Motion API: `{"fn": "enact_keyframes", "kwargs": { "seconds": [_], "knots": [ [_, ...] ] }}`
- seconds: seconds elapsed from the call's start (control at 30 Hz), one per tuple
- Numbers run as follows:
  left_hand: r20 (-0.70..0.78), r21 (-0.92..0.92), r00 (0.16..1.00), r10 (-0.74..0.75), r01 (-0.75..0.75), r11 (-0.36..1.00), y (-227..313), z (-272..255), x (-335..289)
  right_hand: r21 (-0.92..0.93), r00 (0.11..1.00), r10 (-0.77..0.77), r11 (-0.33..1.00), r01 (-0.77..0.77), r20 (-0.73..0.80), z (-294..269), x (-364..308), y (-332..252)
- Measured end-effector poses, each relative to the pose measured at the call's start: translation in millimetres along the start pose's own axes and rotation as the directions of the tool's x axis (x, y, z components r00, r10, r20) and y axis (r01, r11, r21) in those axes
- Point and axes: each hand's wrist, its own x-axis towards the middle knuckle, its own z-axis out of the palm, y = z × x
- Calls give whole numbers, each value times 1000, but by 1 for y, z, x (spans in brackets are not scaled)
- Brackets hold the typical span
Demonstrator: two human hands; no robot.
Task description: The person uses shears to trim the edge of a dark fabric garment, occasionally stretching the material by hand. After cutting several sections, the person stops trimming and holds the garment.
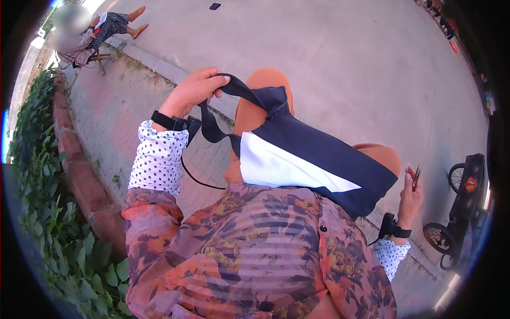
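Navy cloth (329, 144) with white panel (287, 166) spans both knees (265, 78), left hand (195, 91) pinching its strap (213, 131), right hand (410, 201) gripping a slim tool (417, 174).

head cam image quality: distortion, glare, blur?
Head view: corners black, brick edging curves at left, likely lens bend; head view: upper left washed out, blurred patches over the seated person; head view: dark cloth and left hand fairly crisp.

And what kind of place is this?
It looks like the side of a street or a yard, outdoors: there's wide concrete ground, leafy green plants behind a low reddish kerb, and a dark wheeled cart on the right.
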Motion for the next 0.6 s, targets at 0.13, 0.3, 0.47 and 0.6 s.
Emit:
{"fn": "enact_keyframes", "kwargs": {
  "seconds": [0.13,0.3,0.47,0.6],
  "knots": [
    [-110,26,986,128,-126,992,4,1,-1,237,827,-437,897,372,353,100,-28,-69],
    [-326,121,792,516,-507,853,6,-15,-5,27,726,-220,963,268,652,159,-26,-65],
    [-322,584,499,804,-564,584,26,-30,-12,334,892,24,922,-194,451,133,0,-47],
    [-391,721,381,838,-440,536,24,-47,-12,510,962,70,836,-202,265,103,8,-41]
  ]
}}
